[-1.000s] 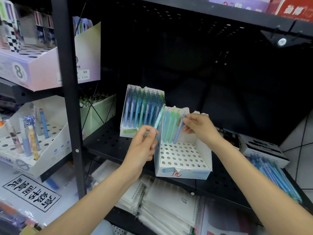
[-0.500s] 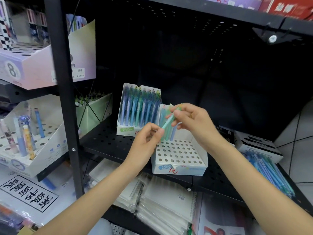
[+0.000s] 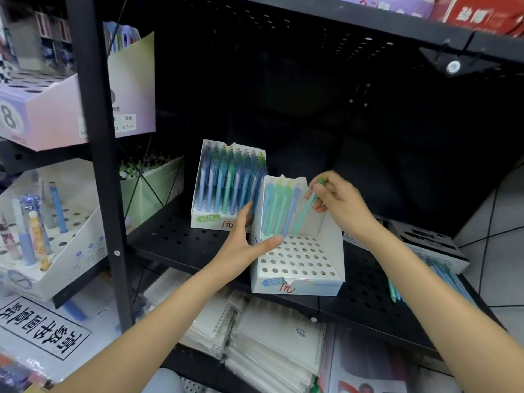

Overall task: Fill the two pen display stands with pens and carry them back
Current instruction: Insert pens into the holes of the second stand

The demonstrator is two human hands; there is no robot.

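Note:
Two white pen display stands sit on a black perforated shelf (image 3: pixel 181 245). The rear stand (image 3: pixel 211 218) is packed with blue and green pens. The front stand (image 3: pixel 297 268) holds several pens in its back row; most of its holes are bare. My right hand (image 3: pixel 337 202) pinches a green pen (image 3: pixel 304 212), tilted with its tip low in the back row. My left hand (image 3: pixel 249 239) grips the front stand's left wall, thumb over the holed top, fingers behind.
A black upright post (image 3: pixel 99 165) divides the shelving. Left of it stand other pen displays (image 3: pixel 42 242) and a pink box (image 3: pixel 56 114). A box (image 3: pixel 433 245) and loose blue pens (image 3: pixel 436 279) lie at the right of the shelf. Notebooks (image 3: pixel 269 344) are stacked below.
My left hand passed the green pen to my right hand, then dropped onto the front stand's left wall. My right hand carried the pen down toward the back row.

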